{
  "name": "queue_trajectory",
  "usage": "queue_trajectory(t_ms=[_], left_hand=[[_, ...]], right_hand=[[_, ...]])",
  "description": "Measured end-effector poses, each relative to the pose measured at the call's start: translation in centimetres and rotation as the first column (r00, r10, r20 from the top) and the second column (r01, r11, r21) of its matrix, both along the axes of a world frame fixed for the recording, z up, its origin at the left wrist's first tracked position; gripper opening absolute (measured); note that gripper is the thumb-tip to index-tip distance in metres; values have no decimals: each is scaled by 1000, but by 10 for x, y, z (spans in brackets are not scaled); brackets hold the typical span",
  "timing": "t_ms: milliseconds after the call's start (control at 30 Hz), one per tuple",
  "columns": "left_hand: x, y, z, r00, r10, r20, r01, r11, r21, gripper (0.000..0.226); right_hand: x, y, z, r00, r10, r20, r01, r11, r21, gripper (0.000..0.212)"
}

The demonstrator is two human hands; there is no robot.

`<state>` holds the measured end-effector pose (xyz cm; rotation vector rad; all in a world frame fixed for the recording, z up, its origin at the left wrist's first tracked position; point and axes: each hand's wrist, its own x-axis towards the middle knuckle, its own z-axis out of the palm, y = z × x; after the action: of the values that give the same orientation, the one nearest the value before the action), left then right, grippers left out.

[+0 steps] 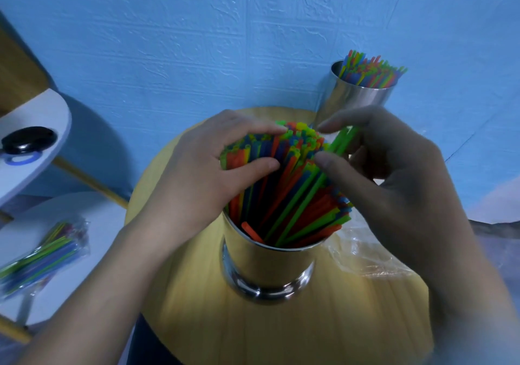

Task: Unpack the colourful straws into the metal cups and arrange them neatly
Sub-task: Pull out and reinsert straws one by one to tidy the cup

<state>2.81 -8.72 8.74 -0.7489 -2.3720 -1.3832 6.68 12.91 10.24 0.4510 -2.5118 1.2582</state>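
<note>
Straws [281,173] of many colours fan out of the near metal cup [267,263], which stands on the round wooden table [281,336] directly below and between both hands. Their long axes run up and away from the person, leaning toward the left hand [202,167], whose thumb and fingers curl round the upper ends of the bunch. The right hand [394,173] comes in from the other side, narrow, its thumb and forefinger at the tips. A few green straws [342,140] splay out from the bunch and pass through its curled fingers. Gathering these strays back toward the left hand looks like the next step, and the right hand is the nearer one for it.

Just beyond the right hand's fingertips stands the far metal cup [351,97], already filled. An empty clear wrapper [365,255] lies on the table under the right wrist. Well out past the left forearm, on a white surface, a sealed straw packet [42,255] waits. Nothing blocks the bunch itself.
</note>
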Motion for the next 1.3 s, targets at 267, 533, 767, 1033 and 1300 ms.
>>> queue_trajectory(t_ms=[267,533,767,1033,1300], left_hand=[[1,2,4,999,6,-33,-6,1000,0,29],[1,2,19,994,-95,59,69,936,345,21],[-1,-7,25,963,-137,230,-71,697,714,18],[-3,-13,29,918,-241,316,-167,486,858,9],[-6,-12,15,834,-374,407,-250,401,881,8]], right_hand=[[9,0,4,993,31,-115,-15,991,135,20],[10,0,1,995,37,-96,-32,998,56,12],[12,-1,0,993,45,-110,-39,997,59,14],[12,-4,4,993,2,-120,4,999,50,16],[11,-9,7,985,-65,-158,69,997,17,10]])
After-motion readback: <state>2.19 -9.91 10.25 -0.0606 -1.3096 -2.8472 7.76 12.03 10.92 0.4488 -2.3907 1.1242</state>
